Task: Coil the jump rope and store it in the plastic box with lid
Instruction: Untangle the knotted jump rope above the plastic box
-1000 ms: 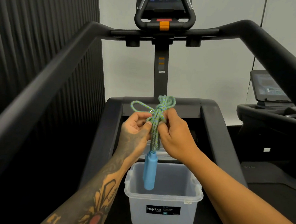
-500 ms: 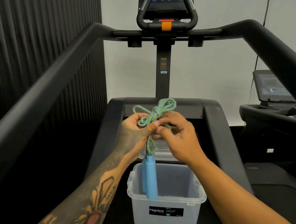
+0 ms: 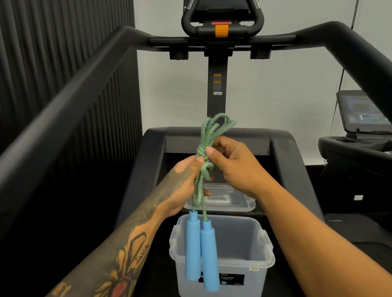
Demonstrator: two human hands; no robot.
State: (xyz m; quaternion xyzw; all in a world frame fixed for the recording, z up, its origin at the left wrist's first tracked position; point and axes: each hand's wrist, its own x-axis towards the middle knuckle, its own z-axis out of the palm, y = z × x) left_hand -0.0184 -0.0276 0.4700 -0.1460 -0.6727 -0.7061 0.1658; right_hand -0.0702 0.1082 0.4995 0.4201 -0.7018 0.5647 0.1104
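A green-and-blue braided jump rope (image 3: 204, 146) is bundled and knotted in mid-air, its loops sticking up and its two blue handles (image 3: 201, 249) hanging side by side. My left hand (image 3: 183, 184) grips the rope strands below the knot. My right hand (image 3: 233, 164) pinches the knot with thumb and fingers. Straight below the handles stands the open translucent plastic box (image 3: 246, 287) with a black label. Its clear lid (image 3: 233, 200) lies flat on the treadmill belt just behind the box.
I stand on a black treadmill; its handrails (image 3: 62, 108) run along both sides and its console (image 3: 223, 10) rises ahead. A second machine with a screen (image 3: 364, 112) sits at the right. A dark ribbed wall is at the left.
The side loop has been drawn in and the knot looks tighter. My left hand slid down the strands, and both handles now hang lower over the box.
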